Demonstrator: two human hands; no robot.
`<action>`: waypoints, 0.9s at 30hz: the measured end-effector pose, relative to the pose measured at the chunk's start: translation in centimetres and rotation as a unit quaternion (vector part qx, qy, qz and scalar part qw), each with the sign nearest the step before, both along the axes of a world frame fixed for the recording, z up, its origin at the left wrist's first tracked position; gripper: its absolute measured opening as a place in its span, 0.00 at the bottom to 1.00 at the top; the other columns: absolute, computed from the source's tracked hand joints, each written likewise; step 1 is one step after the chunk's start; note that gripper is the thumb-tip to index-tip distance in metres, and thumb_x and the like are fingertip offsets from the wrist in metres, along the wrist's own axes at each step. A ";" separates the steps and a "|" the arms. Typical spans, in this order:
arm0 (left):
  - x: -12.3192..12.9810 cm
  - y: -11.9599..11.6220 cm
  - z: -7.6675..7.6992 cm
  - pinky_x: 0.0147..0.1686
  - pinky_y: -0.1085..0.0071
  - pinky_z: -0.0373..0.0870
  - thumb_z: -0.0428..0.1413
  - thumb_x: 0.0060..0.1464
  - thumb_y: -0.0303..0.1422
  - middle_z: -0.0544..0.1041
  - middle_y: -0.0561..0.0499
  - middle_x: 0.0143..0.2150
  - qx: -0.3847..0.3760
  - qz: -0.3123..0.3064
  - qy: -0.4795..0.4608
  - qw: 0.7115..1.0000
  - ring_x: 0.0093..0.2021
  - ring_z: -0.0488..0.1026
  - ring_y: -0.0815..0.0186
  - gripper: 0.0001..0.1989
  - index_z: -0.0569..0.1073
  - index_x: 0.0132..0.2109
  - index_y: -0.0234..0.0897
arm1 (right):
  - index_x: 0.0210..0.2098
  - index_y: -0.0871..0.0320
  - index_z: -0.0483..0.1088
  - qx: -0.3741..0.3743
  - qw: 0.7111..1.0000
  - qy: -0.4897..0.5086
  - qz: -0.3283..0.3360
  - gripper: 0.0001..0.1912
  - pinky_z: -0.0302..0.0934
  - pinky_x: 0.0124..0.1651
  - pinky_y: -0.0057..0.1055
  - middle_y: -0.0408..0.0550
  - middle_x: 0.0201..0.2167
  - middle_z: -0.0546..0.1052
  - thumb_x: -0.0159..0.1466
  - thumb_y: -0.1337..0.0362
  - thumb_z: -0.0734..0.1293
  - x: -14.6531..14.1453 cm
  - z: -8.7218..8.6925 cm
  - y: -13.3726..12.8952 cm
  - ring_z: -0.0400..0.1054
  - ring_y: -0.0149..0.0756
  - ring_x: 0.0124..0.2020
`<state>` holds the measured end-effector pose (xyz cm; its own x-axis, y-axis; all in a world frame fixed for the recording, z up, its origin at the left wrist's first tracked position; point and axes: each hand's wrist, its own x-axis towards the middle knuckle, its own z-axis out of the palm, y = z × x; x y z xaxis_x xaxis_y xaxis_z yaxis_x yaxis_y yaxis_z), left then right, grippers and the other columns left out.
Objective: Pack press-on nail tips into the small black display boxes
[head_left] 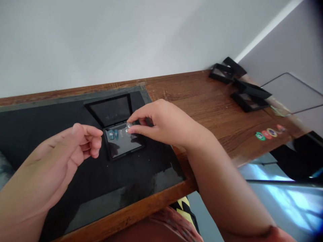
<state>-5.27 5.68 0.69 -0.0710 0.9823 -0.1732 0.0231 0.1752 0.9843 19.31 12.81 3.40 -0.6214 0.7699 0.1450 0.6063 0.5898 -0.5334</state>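
Observation:
A flat black hinged case (127, 152) lies open on a dark mat, with its framed lid (111, 110) tilted up at the back. On the case's shiny clear panel are small teal pieces (111, 135) and a faint small clear piece (121, 133). My right hand (161, 122) reaches over the right side of the panel. Its thumb and forefinger pinch a small clear round piece (129, 125), whose exact kind I cannot make out. To the left of the case, my left hand (84, 141) hovers with loosely bent fingers and nothing visible in them.
Black boxes with windows (222, 72) (251, 97) sit at the wooden table's far right. Several round coloured stickers (269, 132) are near its right edge. A pale wall (101, 40) rises behind the table. The dark mat (131, 178) reaches close to the front edge.

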 end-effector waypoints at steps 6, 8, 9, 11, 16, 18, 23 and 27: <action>0.4 0.1 0.0 0.28 0.77 0.73 0.61 0.53 0.59 0.75 0.51 0.29 -0.002 -0.010 0.009 1.000 0.29 0.70 0.68 0.25 0.83 0.35 0.42 | 0.42 0.54 0.84 -0.064 0.997 -0.042 -0.019 0.11 0.48 0.33 0.30 0.39 0.26 0.76 0.63 0.56 0.76 0.1 -0.5 0.8 0.61 0.24 0.26; 0.3 0.1 0.0 0.29 0.77 0.73 0.61 0.53 0.59 0.76 0.51 0.29 0.004 -0.004 0.013 1.000 0.29 0.70 0.68 0.25 0.83 0.35 0.41 | 0.42 0.53 0.84 -0.073 0.996 -0.050 -0.020 0.12 0.49 0.33 0.30 0.39 0.27 0.77 0.62 0.56 0.76 0.0 -0.7 0.9 0.62 0.24 0.26; 0.3 0.2 0.0 0.29 0.76 0.73 0.61 0.53 0.59 0.76 0.51 0.29 0.008 -0.002 0.014 1.000 0.29 0.70 0.68 0.25 0.83 0.35 0.41 | 0.43 0.53 0.84 -0.075 0.995 -0.053 -0.021 0.12 0.49 0.33 0.30 0.40 0.28 0.77 0.61 0.56 0.77 0.0 -0.8 0.9 0.62 0.24 0.27; 0.3 0.2 0.1 0.30 0.76 0.72 0.60 0.55 0.58 0.76 0.51 0.29 0.014 -0.002 0.013 1.000 0.30 0.71 0.68 0.25 0.82 0.36 0.40 | 0.43 0.53 0.84 -0.075 0.995 -0.063 -0.025 0.12 0.50 0.33 0.30 0.40 0.29 0.78 0.61 0.57 0.77 -0.2 -0.9 0.9 0.63 0.25 0.27; 0.6 0.1 0.5 0.31 0.75 0.72 0.58 0.59 0.56 0.76 0.51 0.30 0.015 0.001 0.014 1.000 0.31 0.70 0.68 0.24 0.82 0.37 0.38 | 0.43 0.51 0.85 -0.061 0.994 -0.083 -0.032 0.12 0.51 0.34 0.29 0.40 0.29 0.79 0.59 0.59 0.78 -0.4 -0.9 0.8 0.65 0.27 0.29; 0.6 -0.1 0.5 0.32 0.76 0.72 0.59 0.58 0.57 0.77 0.51 0.30 0.012 0.004 0.018 1.000 0.31 0.70 0.68 0.25 0.82 0.37 0.39 | 0.43 0.51 0.85 -0.059 0.994 -0.086 -0.031 0.12 0.52 0.34 0.29 0.41 0.30 0.80 0.59 0.59 0.78 -0.4 -0.7 0.7 0.66 0.27 0.30; 0.0 -0.1 -0.1 0.34 0.74 0.74 0.59 0.56 0.58 0.79 0.51 0.33 0.020 0.007 0.042 0.999 0.33 0.72 0.67 0.24 0.83 0.36 0.42 | 0.44 0.49 0.84 -0.059 0.992 -0.102 -0.052 0.13 0.52 0.33 0.30 0.41 0.31 0.81 0.60 0.58 0.78 -0.5 -0.5 0.5 0.67 0.28 0.30; -0.3 -0.6 -0.1 0.34 0.70 0.74 0.59 0.55 0.59 0.79 0.51 0.31 0.036 0.018 0.072 0.997 0.33 0.73 0.63 0.23 0.84 0.35 0.45 | 0.43 0.48 0.84 -0.049 0.990 -0.113 -0.071 0.13 0.53 0.34 0.30 0.41 0.32 0.81 0.59 0.57 0.78 -0.7 -0.4 0.2 0.68 0.31 0.31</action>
<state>-5.53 5.12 0.60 -0.1259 0.9882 -0.0876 0.1599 0.1073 0.9813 18.64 13.02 2.96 -0.5138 0.8554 -0.0662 0.7901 0.4417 -0.4250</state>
